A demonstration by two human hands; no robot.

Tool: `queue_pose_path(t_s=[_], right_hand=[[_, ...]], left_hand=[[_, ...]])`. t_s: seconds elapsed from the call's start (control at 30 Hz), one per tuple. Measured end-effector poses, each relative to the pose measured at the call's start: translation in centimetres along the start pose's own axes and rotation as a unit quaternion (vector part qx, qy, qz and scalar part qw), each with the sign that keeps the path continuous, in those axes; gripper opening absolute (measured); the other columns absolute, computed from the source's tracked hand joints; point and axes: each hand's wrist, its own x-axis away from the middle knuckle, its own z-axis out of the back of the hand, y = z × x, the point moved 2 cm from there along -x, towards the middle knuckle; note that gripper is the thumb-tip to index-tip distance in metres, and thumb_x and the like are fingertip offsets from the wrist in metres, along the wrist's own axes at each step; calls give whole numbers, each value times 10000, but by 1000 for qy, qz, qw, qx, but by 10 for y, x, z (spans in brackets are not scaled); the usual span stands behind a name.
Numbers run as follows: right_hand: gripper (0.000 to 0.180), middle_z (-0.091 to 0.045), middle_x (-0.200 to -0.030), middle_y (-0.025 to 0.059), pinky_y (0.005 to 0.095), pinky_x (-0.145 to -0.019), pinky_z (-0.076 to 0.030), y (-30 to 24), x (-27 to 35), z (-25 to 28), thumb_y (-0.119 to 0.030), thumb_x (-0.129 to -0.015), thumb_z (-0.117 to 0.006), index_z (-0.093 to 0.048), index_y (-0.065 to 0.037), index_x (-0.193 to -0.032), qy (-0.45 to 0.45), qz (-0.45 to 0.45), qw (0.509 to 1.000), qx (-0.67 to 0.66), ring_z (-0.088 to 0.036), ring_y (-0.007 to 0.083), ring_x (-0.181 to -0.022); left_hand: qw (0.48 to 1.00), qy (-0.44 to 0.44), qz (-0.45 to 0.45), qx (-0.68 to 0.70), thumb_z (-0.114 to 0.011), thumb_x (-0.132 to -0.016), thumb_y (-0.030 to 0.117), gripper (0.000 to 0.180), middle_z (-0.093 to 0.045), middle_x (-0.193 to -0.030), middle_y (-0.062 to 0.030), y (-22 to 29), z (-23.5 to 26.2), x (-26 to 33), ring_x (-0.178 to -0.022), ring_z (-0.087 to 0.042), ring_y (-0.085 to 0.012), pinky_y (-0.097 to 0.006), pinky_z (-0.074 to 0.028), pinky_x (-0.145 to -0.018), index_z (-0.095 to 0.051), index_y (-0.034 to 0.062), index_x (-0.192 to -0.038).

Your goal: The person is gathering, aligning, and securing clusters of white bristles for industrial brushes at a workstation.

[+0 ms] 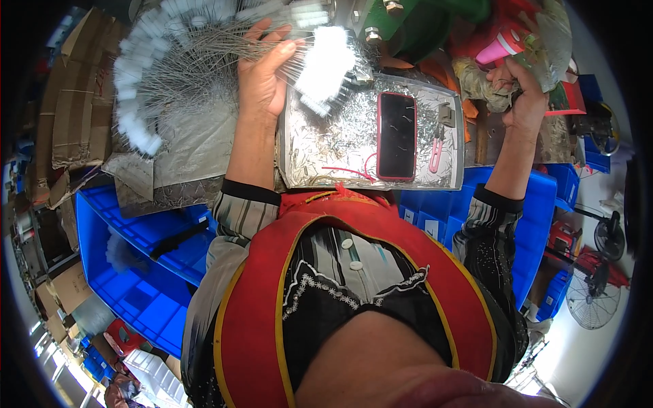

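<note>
The brushes [323,71] are at 12 o'clock, white ends over the far side of the tray [292,153], their wire stems clamped in the left hand [265,78] at 11. A slack pinch could let stems slip down among the clippings [340,132]. The pile [201,75] at 10 crowds that hand, so crossing wires could snag. At 2 o'clock, well apart, the right hand [524,92] curls by a crumpled wrap [479,85]; I cannot tell whether it grips. Sharp clippings could scratch the phone [396,136] at 1.
</note>
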Motion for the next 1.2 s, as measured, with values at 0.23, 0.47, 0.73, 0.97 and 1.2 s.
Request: queue_pose_path(t_s=[0.23, 0.47, 0.73, 0.97, 1.2], right_hand=[[251, -413, -523, 68, 340, -642, -435, 1, 0, -1, -86, -764, -526, -426, -42, -539, -23, 43, 999, 4, -454, 182, -530], [253, -396, -524, 59, 339, -639, -430, 1, 0, -2, -90, -769, -524, -422, -46, -542, 7, 16, 1000, 5, -452, 182, -527], [258, -398, -522, 62, 331, -646, -419, 13, 1, -1, -94, -781, -498, -418, -39, -542, -39, 58, 997, -14, -437, 174, -520], [244, -404, -512, 55, 330, -616, -422, -1, 2, -2, -85, -776, -513, -453, -33, -545, -20, 38, 999, -8, -441, 172, -503], [193, -401, -505, 54, 338, -568, -414, 3, -2, 3, -54, -763, -527, -477, -20, -579, -10, 51, 998, -22, -432, 175, -476]], left_hand=[[992, 112, -25, -58, -617, -697, -104, 216, -594, -809, -134, -11, 14, -3, -671, -616, -222, -311, -542, -603, -544, -7, -876], [990, 128, -27, -51, -623, -693, -102, 220, -589, -802, -144, -11, 15, -5, -670, -616, -234, -315, -545, -598, -537, -20, -878], [990, 130, 1, -61, -622, -696, -99, 204, -592, -806, -143, -11, 10, -10, -691, -613, -218, -302, -547, -607, -546, -35, -875], [989, 133, 4, -64, -607, -669, -128, 249, -594, -799, -159, -11, 9, -13, -684, -606, -221, -302, -530, -630, -530, -38, -888], [988, 139, -3, -68, -612, -659, -131, 264, -585, -787, -131, -12, 9, -14, -675, -602, -216, -304, -525, -619, -540, -44, -897]])
